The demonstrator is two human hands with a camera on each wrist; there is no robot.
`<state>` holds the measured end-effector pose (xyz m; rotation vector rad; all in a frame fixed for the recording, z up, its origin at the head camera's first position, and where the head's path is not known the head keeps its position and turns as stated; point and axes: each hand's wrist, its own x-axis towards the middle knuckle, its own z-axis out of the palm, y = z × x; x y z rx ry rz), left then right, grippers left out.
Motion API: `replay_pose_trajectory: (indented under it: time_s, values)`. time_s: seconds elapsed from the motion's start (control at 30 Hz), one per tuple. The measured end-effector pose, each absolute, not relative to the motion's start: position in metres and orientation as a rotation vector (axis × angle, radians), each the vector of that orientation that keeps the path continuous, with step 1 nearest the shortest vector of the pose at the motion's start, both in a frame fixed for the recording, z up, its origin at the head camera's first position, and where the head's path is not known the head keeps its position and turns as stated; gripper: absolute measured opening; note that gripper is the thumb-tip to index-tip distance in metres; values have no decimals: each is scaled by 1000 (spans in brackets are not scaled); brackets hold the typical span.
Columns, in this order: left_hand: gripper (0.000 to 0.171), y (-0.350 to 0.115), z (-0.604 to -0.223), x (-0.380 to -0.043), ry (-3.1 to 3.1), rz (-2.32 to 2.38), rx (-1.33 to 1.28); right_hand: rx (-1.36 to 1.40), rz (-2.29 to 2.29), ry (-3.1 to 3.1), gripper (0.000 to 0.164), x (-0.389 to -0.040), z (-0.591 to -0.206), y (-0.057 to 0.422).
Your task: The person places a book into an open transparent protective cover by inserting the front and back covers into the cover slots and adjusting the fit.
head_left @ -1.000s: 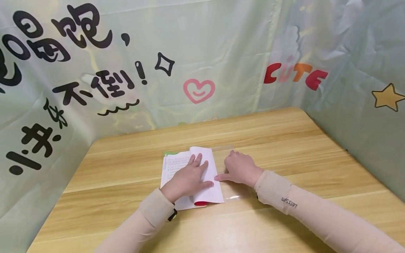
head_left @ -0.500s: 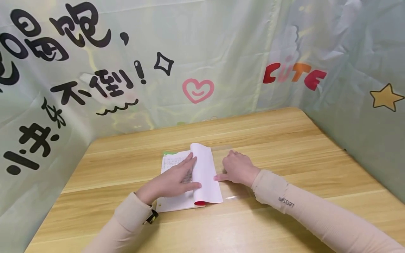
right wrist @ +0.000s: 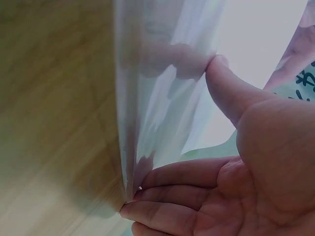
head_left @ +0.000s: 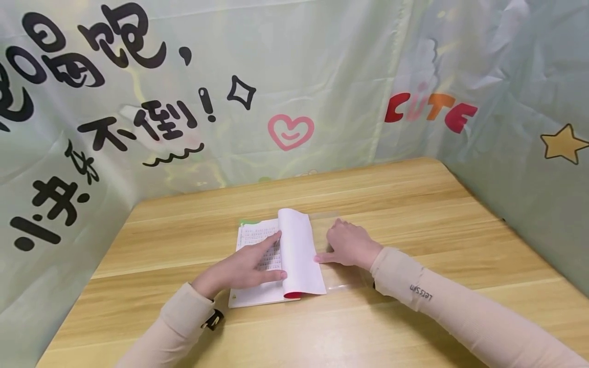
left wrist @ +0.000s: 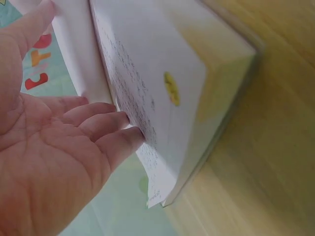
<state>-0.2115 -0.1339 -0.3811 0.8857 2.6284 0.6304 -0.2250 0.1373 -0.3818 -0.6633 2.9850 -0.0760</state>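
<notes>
The book (head_left: 255,296) lies on the table (head_left: 184,230), its white flap (head_left: 301,250) meeting a clear cover (right wrist: 162,108), insertion unclear; the left hand (head_left: 241,268), fingers extended, touches the book, and the right hand (head_left: 352,245), fingers relaxed, presses the cover.

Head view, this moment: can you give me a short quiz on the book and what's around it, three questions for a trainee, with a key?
1. True or false: the book lies open on the wooden table.
2. Fill in: the curled white flap shows ___ at its near end.
3. Which hand is at the clear plastic that sticks out past the flap?

Key: 1. True. 2. Red. 3. The right hand.
</notes>
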Motion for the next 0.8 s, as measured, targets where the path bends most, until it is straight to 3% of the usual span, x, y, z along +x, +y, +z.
replay_pose_trajectory:
  time_s: [0.8]
  values:
    - [98,-120,-371,-211,2647,540,922,-586,-293,2886,60,-228,-377,145]
